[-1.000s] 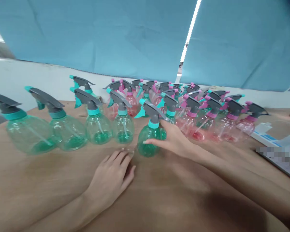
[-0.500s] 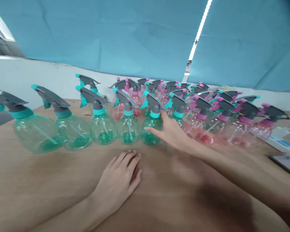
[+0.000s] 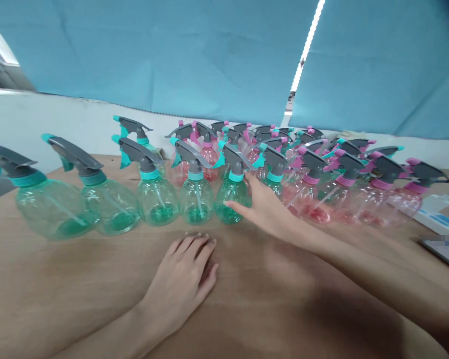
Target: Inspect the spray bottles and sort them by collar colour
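Observation:
My right hand (image 3: 267, 204) is wrapped round the right side of a green spray bottle (image 3: 230, 192), thumb across its front and fingers partly hidden behind it. The bottle stands upright on the table, with a teal collar and a grey trigger head. My left hand (image 3: 189, 271) lies palm down on the wooden table (image 3: 247, 289), fingers stretched out, holding nothing. Just beyond it, another green spray bottle (image 3: 196, 199) stands in the front row. To the right of my right hand is a pink spray bottle (image 3: 312, 197).
More green bottles (image 3: 112, 209) continue the front row leftward, pink ones (image 3: 400, 202) rightward. Several more bottles crowd behind. A white and blue box (image 3: 439, 222) and a dark flat device (image 3: 445, 254) lie at the right. A blue curtain (image 3: 209, 60) hangs behind.
The view has shifted slightly, so the left bottles appear a little farther left. Both hands keep the same pose, the right one still round the green spray bottle.

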`<state>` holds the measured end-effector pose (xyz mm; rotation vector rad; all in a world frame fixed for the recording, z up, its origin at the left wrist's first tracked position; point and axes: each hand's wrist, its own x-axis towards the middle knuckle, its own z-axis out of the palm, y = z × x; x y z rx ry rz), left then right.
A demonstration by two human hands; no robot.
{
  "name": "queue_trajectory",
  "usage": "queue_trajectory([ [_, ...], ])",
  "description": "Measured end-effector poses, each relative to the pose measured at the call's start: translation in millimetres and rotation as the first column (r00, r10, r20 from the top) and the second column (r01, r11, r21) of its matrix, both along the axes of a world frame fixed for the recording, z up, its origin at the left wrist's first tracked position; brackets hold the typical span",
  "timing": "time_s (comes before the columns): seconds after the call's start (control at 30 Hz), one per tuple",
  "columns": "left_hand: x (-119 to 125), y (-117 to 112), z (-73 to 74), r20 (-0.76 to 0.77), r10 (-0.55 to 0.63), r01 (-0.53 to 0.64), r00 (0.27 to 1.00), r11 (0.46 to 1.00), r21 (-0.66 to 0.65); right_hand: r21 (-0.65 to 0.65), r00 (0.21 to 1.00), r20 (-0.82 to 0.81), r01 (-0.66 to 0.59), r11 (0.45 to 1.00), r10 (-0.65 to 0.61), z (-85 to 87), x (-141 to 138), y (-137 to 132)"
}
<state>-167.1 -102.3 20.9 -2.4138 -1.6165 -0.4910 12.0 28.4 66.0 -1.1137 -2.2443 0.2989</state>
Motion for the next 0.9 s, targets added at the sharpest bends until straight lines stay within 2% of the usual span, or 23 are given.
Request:
queue_trajectory([
  [0.17, -0.4, -0.4, -1.2, -0.01, -0.021, 0.021, 1.0, 1.0, 0.019, 0.019, 0.999, -0.008, -0.035, 0.999, 0.036, 5.6, 24.3, -23.6],
  [0.27, 0.2, -0.1, -2.1, -0.022, -0.03, 0.031, 0.999, 0.999, 0.041, -0.079, 0.998, -0.013, -0.06, 0.995, 0.059, 16.4, 48.6, -33.9],
  [0.33, 1.3, 0.4, -2.4, -0.023, -0.04, 0.041, 0.999, 0.998, 0.051, -0.113, 1.0, -0.004, -0.018, 0.993, 0.018, 24.2, 65.4, -35.1],
  [0.5, 3.1, 2.0, -3.7, -0.007, -0.06, 0.061, 0.998, 0.997, 0.043, 0.011, 0.987, -0.002, 0.163, 0.987, -0.163, 31.9, 93.8, -18.7],
  [0.63, 3.2, 3.5, -5.9, 0.0, -0.052, 0.052, 0.999, 0.998, 0.035, 0.041, 0.973, 0.087, 0.21, 0.977, -0.213, 26.3, 93.8, -1.1],
  [0.9, 16.2, 6.8, -3.7, 0.031, -0.057, 0.057, 0.998, 0.998, 0.001, 0.015, 0.964, 0.141, 0.225, 0.974, -0.225, 13.4, 68.2, 16.1],
])
